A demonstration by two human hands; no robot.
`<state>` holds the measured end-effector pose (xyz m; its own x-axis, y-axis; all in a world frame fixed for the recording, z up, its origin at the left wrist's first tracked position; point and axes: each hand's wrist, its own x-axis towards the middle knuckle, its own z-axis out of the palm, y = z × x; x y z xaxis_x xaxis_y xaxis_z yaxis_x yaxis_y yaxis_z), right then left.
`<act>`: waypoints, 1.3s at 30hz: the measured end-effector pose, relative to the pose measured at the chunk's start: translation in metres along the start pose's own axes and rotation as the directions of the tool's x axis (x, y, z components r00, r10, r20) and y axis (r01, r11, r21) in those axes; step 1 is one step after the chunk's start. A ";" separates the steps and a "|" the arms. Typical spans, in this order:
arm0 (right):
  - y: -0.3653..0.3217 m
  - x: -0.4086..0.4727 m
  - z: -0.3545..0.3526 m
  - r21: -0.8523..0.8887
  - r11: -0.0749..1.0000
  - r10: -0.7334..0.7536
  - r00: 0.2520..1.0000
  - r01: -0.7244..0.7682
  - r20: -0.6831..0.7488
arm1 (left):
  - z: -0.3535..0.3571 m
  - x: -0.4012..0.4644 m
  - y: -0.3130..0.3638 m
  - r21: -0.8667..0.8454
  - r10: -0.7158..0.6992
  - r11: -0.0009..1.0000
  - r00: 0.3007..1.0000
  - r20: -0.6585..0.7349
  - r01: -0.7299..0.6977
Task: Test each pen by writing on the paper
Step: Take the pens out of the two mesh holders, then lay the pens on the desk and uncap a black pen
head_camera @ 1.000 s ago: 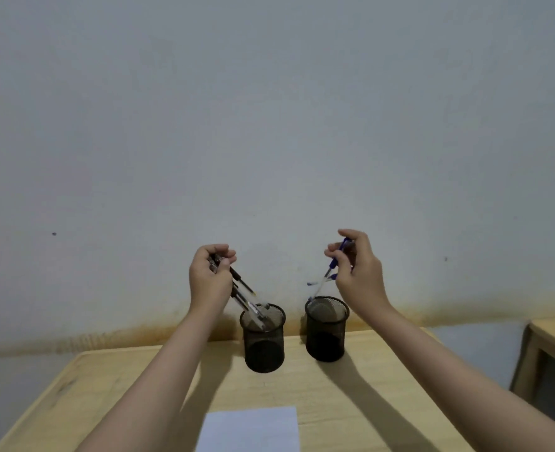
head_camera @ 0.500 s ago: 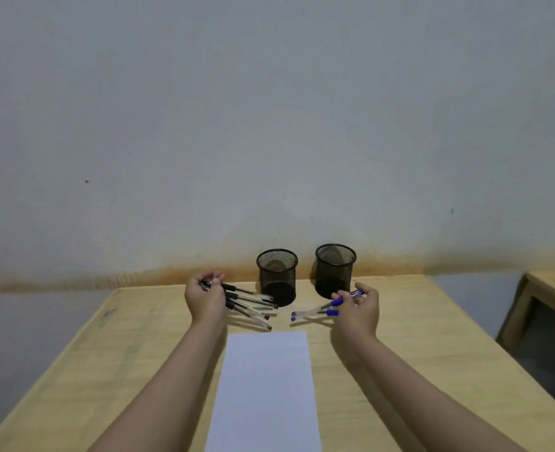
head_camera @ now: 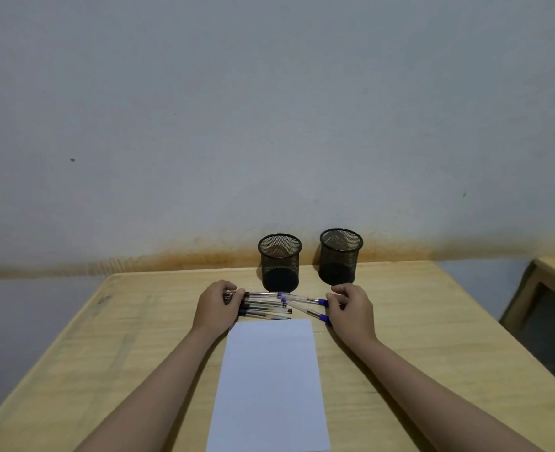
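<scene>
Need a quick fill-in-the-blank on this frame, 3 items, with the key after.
1. The left hand holds pens with ____ caps.
2. The right hand holds pens with ____ caps.
3. Behind the pens stand ____ mesh cups, left cup and right cup.
4. The paper lies ____ the forearms.

Missing: black; blue; two; between

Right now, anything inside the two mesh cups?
Both look empty: through the left mesh cup and right mesh cup only dark bases show. Black-capped pens and blue-capped pens lie on the table, gripped by left hand and right hand.
</scene>
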<state>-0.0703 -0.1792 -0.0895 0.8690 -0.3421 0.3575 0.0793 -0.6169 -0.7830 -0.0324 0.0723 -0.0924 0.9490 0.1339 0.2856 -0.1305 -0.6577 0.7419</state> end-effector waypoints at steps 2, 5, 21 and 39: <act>-0.001 -0.002 -0.001 -0.041 0.997 -0.068 0.998 0.068 0.004 | -0.003 -0.006 0.001 0.018 -0.006 1.000 0.999 0.037 0.005; -0.010 -0.009 -0.001 -0.057 0.980 -0.189 0.982 0.190 0.029 | -0.015 -0.028 0.006 -0.017 0.069 0.998 0.996 0.056 -0.068; -0.061 -0.035 0.042 -0.261 0.904 -0.237 0.903 0.340 0.359 | -0.041 -0.109 -0.002 0.272 0.184 0.919 0.919 0.350 -0.287; -0.058 -0.035 0.028 -0.093 0.947 -0.255 0.893 0.309 0.371 | -0.043 -0.112 0.001 0.168 0.247 0.945 0.950 0.189 -0.280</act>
<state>-0.0920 -0.1117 -0.0713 0.9371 0.1148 0.3295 0.2977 -0.7556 -0.5834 -0.1514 0.0885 -0.0976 0.9238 -0.1757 0.3403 -0.3404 -0.7839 0.5193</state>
